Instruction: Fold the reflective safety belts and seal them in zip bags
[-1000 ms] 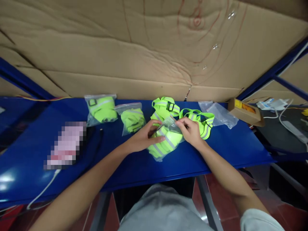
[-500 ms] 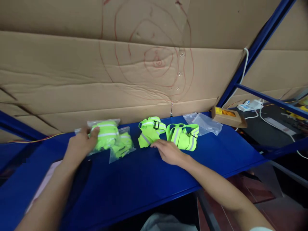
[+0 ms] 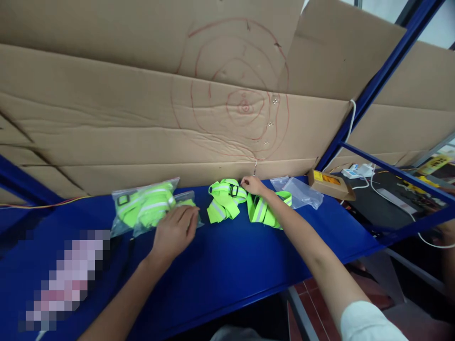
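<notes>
My left hand (image 3: 176, 232) hovers over a small clear bag with a neon-green strap (image 3: 186, 202), mostly hidden behind it. Its fingers are loosely bent, with nothing visible in them. Just left of it lies a larger clear bag (image 3: 142, 208) with a green reflective strap and black buckle. My right hand (image 3: 255, 185) reaches the back of the shelf, fingertips bent together between two loose straps. What they pinch, if anything, is hidden. The left reflective strap (image 3: 223, 208) shows a black buckle; the right reflective strap (image 3: 261, 210) lies partly under my forearm.
Empty clear bags (image 3: 302, 192) lie right of the straps, beside an open cardboard box (image 3: 329, 184). A blurred pinkish object (image 3: 71, 274) rests on the blue shelf (image 3: 213, 265) at left. Cardboard (image 3: 106, 147) walls the back; a blue post (image 3: 377, 80) rises at right.
My left hand has left the larger bag and moved right and toward me. My right hand has moved back and right, from the left strap's front to behind the straps.
</notes>
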`<state>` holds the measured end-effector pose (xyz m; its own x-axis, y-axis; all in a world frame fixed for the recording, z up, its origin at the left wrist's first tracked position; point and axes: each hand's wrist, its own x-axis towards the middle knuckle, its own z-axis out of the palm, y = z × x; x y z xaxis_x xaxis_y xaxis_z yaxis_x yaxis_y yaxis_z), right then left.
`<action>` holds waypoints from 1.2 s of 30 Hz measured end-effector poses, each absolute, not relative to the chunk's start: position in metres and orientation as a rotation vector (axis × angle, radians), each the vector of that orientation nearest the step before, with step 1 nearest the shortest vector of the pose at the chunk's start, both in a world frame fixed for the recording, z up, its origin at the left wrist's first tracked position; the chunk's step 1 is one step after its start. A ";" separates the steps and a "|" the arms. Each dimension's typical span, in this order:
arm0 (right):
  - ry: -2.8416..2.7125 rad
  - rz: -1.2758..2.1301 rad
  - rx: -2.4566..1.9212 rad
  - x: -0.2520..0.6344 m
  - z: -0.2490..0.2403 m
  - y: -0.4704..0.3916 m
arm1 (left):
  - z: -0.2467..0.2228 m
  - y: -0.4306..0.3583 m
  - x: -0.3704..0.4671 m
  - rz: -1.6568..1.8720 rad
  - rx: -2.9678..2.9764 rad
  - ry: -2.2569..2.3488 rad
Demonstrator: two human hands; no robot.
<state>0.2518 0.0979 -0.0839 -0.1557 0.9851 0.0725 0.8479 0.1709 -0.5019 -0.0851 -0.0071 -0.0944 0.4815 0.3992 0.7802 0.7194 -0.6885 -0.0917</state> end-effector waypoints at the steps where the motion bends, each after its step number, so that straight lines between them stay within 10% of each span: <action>1: -2.071 0.495 -1.760 0.255 -0.087 0.105 | -0.099 -0.010 -0.084 -1.076 -2.370 -0.918; 36: -2.198 0.632 -1.683 0.273 -0.114 0.152 | -0.127 -0.021 -0.073 -0.776 -2.835 -1.042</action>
<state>0.2726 0.1518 -0.1145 -0.2678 0.9631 -0.0273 0.8306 0.2164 -0.5130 -0.0735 -0.0211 -0.1268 0.6528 0.6019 0.4600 0.6136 -0.7762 0.1449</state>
